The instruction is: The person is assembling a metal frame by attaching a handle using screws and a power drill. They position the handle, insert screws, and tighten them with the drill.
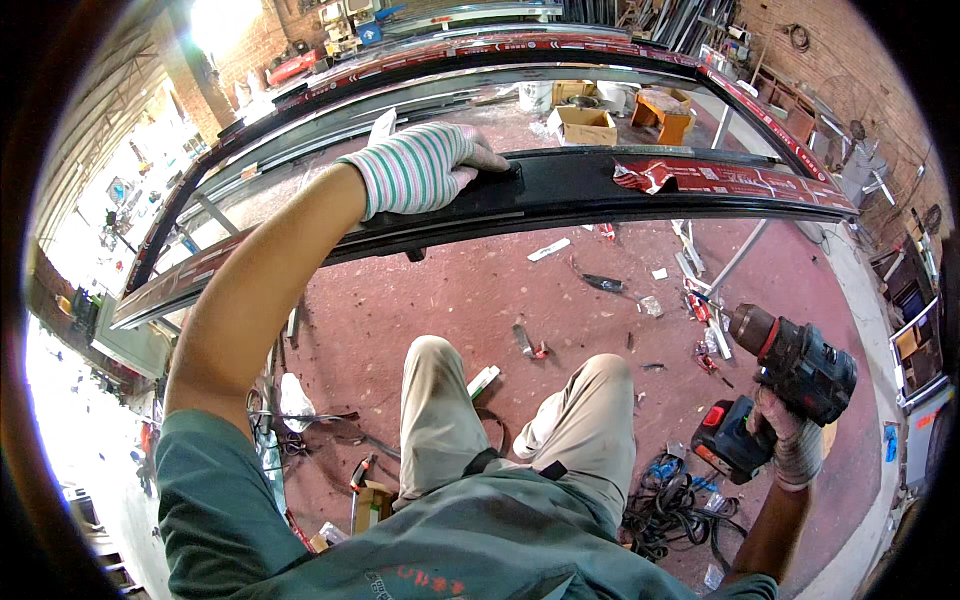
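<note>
My left hand (415, 172), in a striped knit glove, lies on the black bar of a large metal frame (560, 190). Its index finger stretches right along the bar's top, with the thumb apart below it. A dark spot or small part shows at the fingertip, too small to make out. Torn red protective film (715, 180) covers the bar further right. Off to the lower right, well away from the frame, my right hand (790, 440) grips the handle of a cordless drill (800, 365). The drill's chuck points up and left, toward the frame; its battery sits at the handle's base.
The frame rests on metal supports (738, 258). Film scraps, offcuts and a dark-handled tool (603, 283) litter the red floor (450, 290). Coiled cables (670, 510) lie near my right side. An open cardboard box (583, 127) and an orange stool (660, 112) stand beyond the bar.
</note>
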`<state>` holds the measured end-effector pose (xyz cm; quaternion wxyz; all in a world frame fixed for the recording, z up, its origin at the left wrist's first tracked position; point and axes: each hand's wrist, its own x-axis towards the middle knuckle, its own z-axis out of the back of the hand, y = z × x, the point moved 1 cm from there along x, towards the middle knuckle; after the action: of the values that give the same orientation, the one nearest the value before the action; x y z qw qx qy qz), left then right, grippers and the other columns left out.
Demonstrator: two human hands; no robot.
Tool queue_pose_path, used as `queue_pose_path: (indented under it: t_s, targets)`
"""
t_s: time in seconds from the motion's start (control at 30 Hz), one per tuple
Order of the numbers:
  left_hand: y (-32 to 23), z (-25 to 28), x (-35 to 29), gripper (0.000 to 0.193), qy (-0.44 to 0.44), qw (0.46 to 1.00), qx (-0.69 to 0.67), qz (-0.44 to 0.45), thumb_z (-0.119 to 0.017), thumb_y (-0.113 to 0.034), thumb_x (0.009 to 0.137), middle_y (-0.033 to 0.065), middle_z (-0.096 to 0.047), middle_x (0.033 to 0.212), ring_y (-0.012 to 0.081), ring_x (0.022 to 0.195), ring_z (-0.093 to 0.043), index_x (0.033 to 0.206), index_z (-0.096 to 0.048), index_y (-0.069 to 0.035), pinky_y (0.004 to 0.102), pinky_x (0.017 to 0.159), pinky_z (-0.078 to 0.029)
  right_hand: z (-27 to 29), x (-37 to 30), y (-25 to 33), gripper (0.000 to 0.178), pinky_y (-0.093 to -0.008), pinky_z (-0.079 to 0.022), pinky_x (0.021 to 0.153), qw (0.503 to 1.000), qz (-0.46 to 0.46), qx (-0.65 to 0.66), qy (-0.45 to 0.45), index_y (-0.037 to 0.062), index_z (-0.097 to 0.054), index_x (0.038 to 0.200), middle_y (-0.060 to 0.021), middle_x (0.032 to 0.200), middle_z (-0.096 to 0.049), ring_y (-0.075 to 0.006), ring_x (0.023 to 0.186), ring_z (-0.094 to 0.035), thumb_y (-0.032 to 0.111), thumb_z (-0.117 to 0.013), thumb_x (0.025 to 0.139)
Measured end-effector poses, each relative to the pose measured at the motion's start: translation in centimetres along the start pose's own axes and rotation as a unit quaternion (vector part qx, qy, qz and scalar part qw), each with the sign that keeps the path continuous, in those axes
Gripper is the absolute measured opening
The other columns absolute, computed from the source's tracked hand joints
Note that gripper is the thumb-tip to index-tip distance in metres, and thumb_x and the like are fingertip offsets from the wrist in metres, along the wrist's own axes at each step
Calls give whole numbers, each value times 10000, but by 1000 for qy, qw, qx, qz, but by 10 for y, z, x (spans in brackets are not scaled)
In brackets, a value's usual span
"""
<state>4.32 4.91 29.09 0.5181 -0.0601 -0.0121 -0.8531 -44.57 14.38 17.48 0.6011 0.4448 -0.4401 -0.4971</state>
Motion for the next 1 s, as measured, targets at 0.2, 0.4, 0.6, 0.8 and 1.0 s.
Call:
queue_pose_path:
  t_s: [0.2,0.4,0.6,0.8,1.0]
  targets:
    - [-12,-14,-20,332,-175,983,-39,28,-565,-37,911,141,-658,1195,300,1138,-615,1229,-653,-71,387,1027,-461,-13,4,4,446,-284,-472,531,999,23,13,-23,46,-609,1100,-17,746,-612,-131,557,-574,310,-813,805]
    - [-69,-94,-72,242,-275,895,-353,-3,-572,-24,937,129,-701,1039,211,960,-687,1153,-677,-53,320,864,-546,-18,19,21,424,-304,-486,531,1000,20,-2,-4,45,-591,1016,-37,706,-600,-154,547,-583,328,-815,793]
    - [-69,-197,-74,540,-207,568,-765,223,-716,-203,910,162,-644,1244,226,1189,-596,1363,-507,3,389,1027,-481,-32,66,63,332,-326,-499,604,993,40,-63,94,36,-588,906,-55,680,-593,-172,602,-592,320,-746,835]
    - [-55,-172,-23,580,-336,249,-887,197,-824,-382,810,94,-633,1182,229,1119,-584,1228,-586,-58,436,1009,-434,-92,123,162,231,-285,-503,546,967,88,-210,110,71,-688,912,1,704,-650,-115,583,-604,242,-792,798]
    - [-61,-144,6,497,-392,113,-869,280,-829,-416,797,49,-639,1056,203,1029,-559,1139,-634,-113,390,994,-373,-141,185,223,397,-263,-473,518,878,111,-429,179,69,-704,952,12,730,-645,-93,551,-573,392,-835,761]
